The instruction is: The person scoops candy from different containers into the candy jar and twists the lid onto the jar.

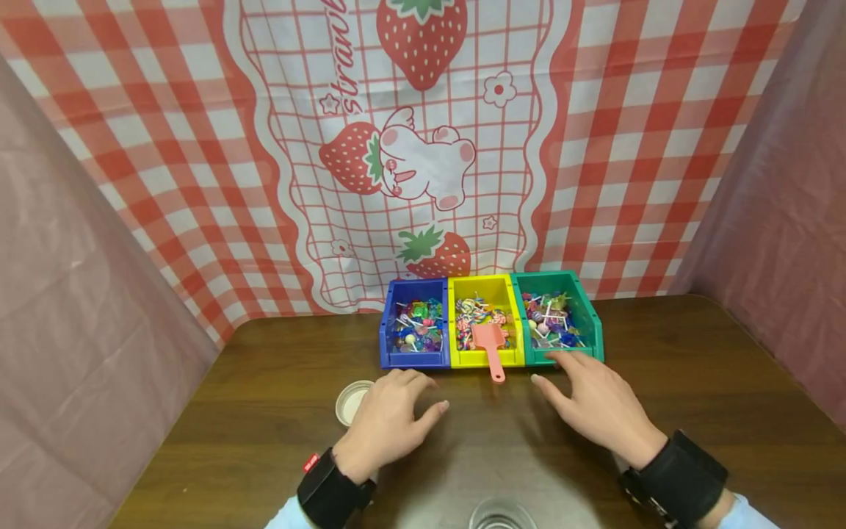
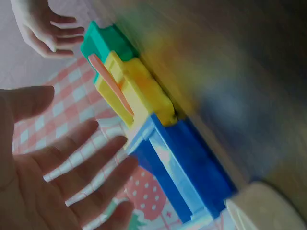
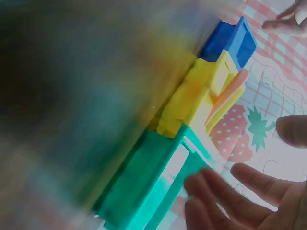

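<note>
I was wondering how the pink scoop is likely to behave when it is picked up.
The pink scoop looks like thin moulded plastic, so it is probably stiff and light. Its handle juts past the front of the yellow bin, so pressing there might tip the scoop. Its blade appears to lie over the candies, so some may shift as it lifts.

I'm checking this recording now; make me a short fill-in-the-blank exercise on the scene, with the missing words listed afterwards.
1. The pink scoop lies over the front edge of the middle bin, whose colour is ____.
2. The bin nearest the left hand is ____.
3. The bin nearest the right hand is ____.
4. The bands on both wrists are ____.
Missing words: yellow; blue; green; black.
</note>
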